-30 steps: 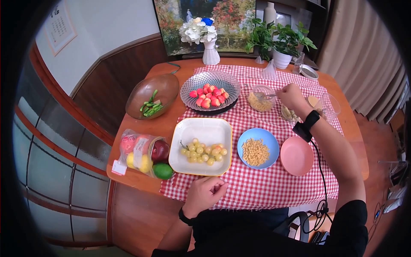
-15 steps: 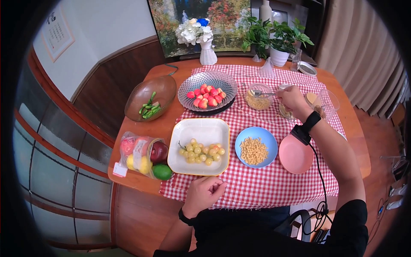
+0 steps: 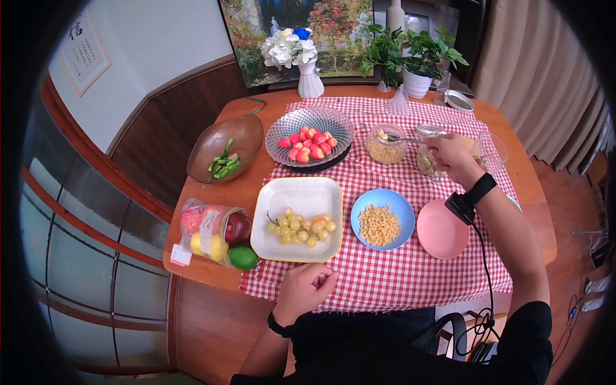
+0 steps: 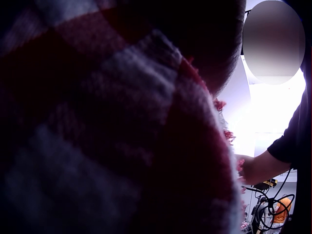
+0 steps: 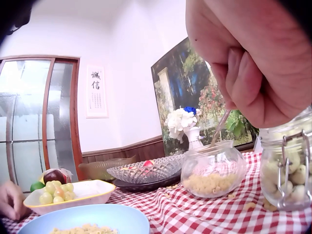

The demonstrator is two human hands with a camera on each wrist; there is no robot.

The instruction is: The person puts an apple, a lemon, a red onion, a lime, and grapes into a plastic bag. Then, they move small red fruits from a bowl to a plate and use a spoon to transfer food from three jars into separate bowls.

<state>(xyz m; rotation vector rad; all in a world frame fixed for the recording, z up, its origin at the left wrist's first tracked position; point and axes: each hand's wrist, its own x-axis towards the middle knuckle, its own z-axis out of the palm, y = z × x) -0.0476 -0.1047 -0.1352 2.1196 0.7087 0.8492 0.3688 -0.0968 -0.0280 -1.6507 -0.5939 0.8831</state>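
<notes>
Right hand (image 3: 454, 156) gripping spoon (image 3: 410, 139), now bearing pasta (image 3: 383, 135) at mouth of jar (image 5: 214, 165), left hand (image 3: 305, 289) loosely curled

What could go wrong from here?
Pasta could drop off the spoon if the right hand tilts it; loose pieces already lie on the checked cloth. The round jar might tip if the spoon catches its rim, since the left hand isn't steadying it. The dangling cable might also snag the pink bowl nearby.

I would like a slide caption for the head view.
Right grip holding a metal utensil at the mouth of a glass jar of pasta.
</notes>
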